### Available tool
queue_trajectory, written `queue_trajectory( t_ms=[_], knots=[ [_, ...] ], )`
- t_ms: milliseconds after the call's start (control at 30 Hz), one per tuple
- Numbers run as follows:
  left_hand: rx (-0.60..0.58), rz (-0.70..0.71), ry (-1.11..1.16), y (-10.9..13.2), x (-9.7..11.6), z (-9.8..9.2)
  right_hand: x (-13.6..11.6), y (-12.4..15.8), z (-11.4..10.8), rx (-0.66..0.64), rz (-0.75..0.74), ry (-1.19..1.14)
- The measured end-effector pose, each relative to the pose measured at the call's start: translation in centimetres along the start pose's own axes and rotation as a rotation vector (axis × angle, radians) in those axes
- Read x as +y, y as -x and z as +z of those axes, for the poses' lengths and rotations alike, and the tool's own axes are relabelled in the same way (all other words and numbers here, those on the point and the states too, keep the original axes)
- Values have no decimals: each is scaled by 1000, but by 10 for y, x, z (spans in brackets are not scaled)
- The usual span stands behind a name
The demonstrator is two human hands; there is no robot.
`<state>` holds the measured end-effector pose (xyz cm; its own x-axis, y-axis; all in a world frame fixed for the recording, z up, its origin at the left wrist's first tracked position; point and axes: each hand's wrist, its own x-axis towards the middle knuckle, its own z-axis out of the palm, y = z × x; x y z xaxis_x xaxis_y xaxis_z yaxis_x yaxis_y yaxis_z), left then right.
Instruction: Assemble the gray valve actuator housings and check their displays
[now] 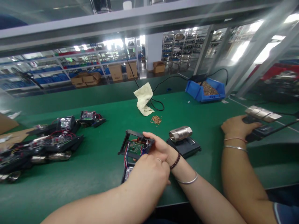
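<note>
An open black plastic housing (124, 146) with a green circuit board (135, 148) inside is tilted up at the middle of the bench. My right hand (161, 146) grips its right side, thumb along the top edge. Over the housing's lower right corner lies my left hand (151, 171), fingers curled in; whatever they hold is hidden. Red and white wires (126, 155) run from the board down to a second black part (128, 172), partly covered by my left forearm. To the right sits a black unit (184, 147) with a metal pipe fitting (180, 133) on top.
Several opened black units (58, 140) crowd the left. Small brass-coloured screws (156, 120) lie in a pile near a pale cloth (143, 99). A blue bin (205, 90) of screws stands back right. A co-worker's hand (235, 127) rests on another unit with a metal fitting (263, 114).
</note>
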<state>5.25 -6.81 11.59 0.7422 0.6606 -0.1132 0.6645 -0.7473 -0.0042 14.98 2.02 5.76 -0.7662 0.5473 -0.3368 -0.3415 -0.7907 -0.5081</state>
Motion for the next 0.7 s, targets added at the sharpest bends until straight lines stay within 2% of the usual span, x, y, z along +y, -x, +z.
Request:
queue_trajectory(
  t_ms=[67, 133, 200, 267, 333, 400, 567, 700],
  knots=[
    [106, -33, 135, 7, -8, -4, 0, 0, -1, -20, 0, 2],
    [285, -66, 227, 15, -23, -3, -1, -1, -5, -41, 3, 7],
    [518, -159, 170, 21, -43, 3, -1, -2, -8, -63, 16, 13],
    [653, -232, 26, 24, -61, 9, -1, -3, -11, -78, 33, 20],
    [654, -245, -85, 23, -73, 14, 0, -3, -12, -84, 29, 17],
    [607, -270, -146, 20, -75, 17, 0, -3, -12, -87, 15, 11],
    [457, -320, -164, 19, -59, 21, 1, -4, -12, -102, 4, 2],
    [439, -307, -204, 24, -50, 24, 0, -4, -12, -107, 25, 4]
  ],
)
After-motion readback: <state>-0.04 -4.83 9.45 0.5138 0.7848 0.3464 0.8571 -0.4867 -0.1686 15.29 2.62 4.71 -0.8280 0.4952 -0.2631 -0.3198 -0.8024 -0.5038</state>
